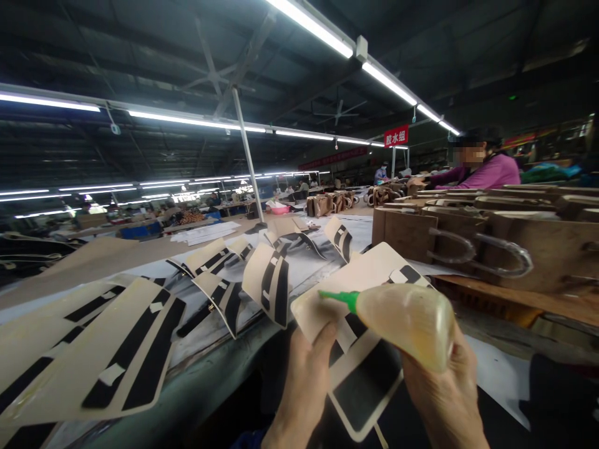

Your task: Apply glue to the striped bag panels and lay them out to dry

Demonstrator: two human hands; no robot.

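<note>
My left hand [306, 383] grips the near edge of a beige piece with black stripes [360, 280], thumb on top, holding it up in front of me. In my right hand [444, 399] I squeeze a soft translucent glue bottle [412, 324] whose green nozzle [339, 298] points left and rests on the piece's beige face. Both hands are closed around what they hold.
Several more beige-and-black pieces [116, 355] lie along the long worktable [140, 255] to the left and ahead. Wooden boxes with metal handles [482, 246] stand on the right. Farther off, a person in a purple top [486, 171] sits behind them.
</note>
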